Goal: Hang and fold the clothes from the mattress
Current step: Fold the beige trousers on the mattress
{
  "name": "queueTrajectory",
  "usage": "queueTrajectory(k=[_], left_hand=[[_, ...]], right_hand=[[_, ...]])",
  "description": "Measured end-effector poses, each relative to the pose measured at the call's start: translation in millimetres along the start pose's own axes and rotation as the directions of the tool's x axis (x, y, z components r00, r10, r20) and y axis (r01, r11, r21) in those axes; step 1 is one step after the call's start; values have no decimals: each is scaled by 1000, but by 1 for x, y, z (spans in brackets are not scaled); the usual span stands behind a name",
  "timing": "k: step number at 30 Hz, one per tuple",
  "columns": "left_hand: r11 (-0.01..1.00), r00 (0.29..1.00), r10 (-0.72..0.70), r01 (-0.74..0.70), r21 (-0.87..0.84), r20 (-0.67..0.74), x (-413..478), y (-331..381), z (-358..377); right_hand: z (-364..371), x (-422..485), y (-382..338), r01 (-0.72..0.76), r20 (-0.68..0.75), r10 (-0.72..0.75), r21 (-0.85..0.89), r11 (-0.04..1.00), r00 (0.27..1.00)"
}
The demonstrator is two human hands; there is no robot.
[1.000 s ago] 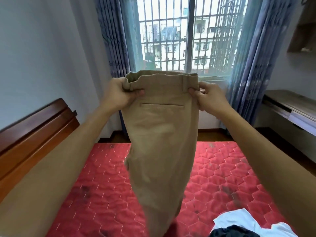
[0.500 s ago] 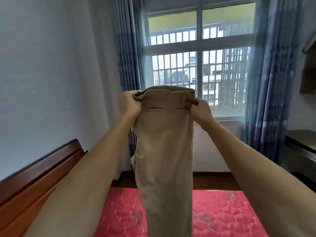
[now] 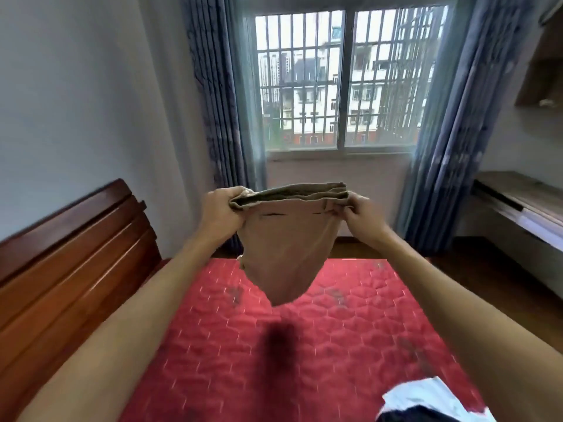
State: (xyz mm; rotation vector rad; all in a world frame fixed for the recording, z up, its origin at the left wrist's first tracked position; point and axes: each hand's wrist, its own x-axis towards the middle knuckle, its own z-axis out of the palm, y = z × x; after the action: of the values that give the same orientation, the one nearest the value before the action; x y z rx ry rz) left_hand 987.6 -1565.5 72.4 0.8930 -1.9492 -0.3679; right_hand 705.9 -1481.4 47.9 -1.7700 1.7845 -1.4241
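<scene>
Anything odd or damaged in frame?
The red mattress has dark blotches, grimy-looking, several below the held-up tan trousers. The large dark patch beneath them looks like shadow. Nothing else stands out.

The trousers (image 3: 283,254) between the left hand (image 3: 221,213) and the right hand (image 3: 361,216) are plain khaki, darker olive along the waistband. Below the hands, the mattress (image 3: 335,345) is bright red, quilted in hexagons, with grey-black smudges. Left of the left hand, the headboard (image 3: 70,254) is reddish-brown wood. Beyond the hands, the curtains (image 3: 219,117) are dusty blue with a faint darker print. Below the right hand lie a white garment (image 3: 432,397) and a black garment (image 3: 417,417). Right of it, the counter (image 3: 518,196) is brown wood.
</scene>
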Motion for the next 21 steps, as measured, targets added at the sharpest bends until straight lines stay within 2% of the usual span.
queueTrajectory(k=[5,8,10,13,15,19,21], left_hand=[[973,961,-229,222,66,157,-153,-32,44],[891,839,-452,437,122,303,-251,-56,76],[826,727,-559,533,185,398,-321,-70,96],[745,563,-657,585,319,502,-428,-86,126],[675,426,-722,607,420,545,-497,-89,141],[532,149,-784,661,529,602,-624,-72,158],[463,34,-790,688,559,612,-670,-62,162]], right_hand=[[58,-143,99,-225,167,225,-20,974,960],[87,-241,143,-374,297,374,-59,926,879],[100,-304,163,-417,384,452,-177,892,805],[113,-393,190,-425,546,549,-348,836,633],[120,-450,205,-400,628,589,-434,807,508],[132,-567,236,-452,704,676,-540,710,220],[139,-616,252,-497,706,700,-571,653,110]])
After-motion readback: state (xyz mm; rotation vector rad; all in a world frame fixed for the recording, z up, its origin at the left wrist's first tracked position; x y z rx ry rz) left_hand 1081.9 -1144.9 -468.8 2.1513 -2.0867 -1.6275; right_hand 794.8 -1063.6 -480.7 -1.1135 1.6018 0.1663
